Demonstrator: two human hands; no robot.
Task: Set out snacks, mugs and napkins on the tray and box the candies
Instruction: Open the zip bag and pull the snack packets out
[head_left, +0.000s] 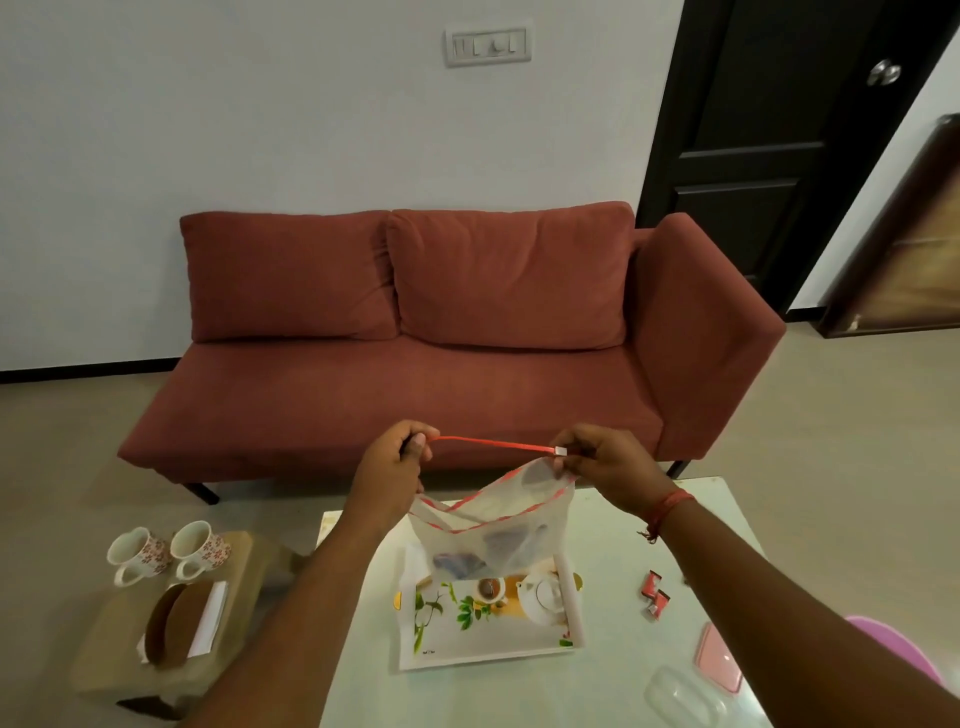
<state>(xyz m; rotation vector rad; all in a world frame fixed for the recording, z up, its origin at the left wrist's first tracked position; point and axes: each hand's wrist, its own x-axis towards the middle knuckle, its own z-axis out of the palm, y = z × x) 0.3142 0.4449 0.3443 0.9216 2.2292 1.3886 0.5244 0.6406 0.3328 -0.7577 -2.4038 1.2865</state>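
I hold a clear zip bag (498, 535) with a red zip strip above the tray (467, 639). My left hand (400, 462) pinches the left end of the strip, and my right hand (602, 467) pinches the right end by the white slider. The bag's mouth gapes open; dark snack pieces lie at its bottom. The white tray has a printed tea and leaf picture and sits on the white table (613, 691). Two floral mugs (169, 553) stand on a low stool at the left, beside a napkin holder (179, 623). Red-wrapped candies (655, 592) lie on the table to the right.
A clear plastic box (685, 699) and its pink lid (719, 657) lie at the table's right front. A pink object (904, 654) shows at the right edge. A red sofa (441, 338) stands behind the table, with a dark door (769, 130) beyond.
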